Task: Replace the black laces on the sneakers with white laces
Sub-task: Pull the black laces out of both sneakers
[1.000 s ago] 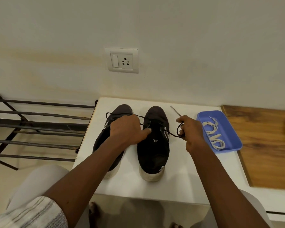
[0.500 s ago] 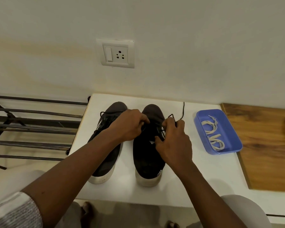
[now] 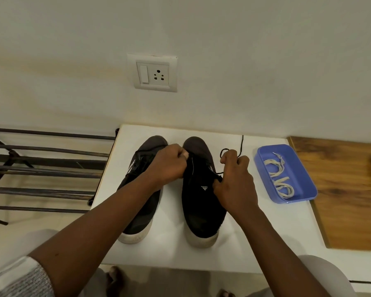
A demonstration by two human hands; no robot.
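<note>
Head view. Moved: right hand has shifted from the throat to 3 o'clock of the black canvas sneaker, drawing out the thin black lace.
- Right hand: fingers pinch the lace; its tail runs toward 12 o'clock.
- Left hand: fingers curled at the throat, grip hidden.
- Flat white laces: in the blue plastic tray, further out at 3 o'clock.
- Advice: steady the shoe and pull one crossing at a time.

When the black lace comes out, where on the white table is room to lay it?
Bare table lies right of the right sneaker, on your side of the blue tray. Another strip: by the wall, behind the toes. Crowded: the gap toward the left sneaker, and around the right hand.
</note>
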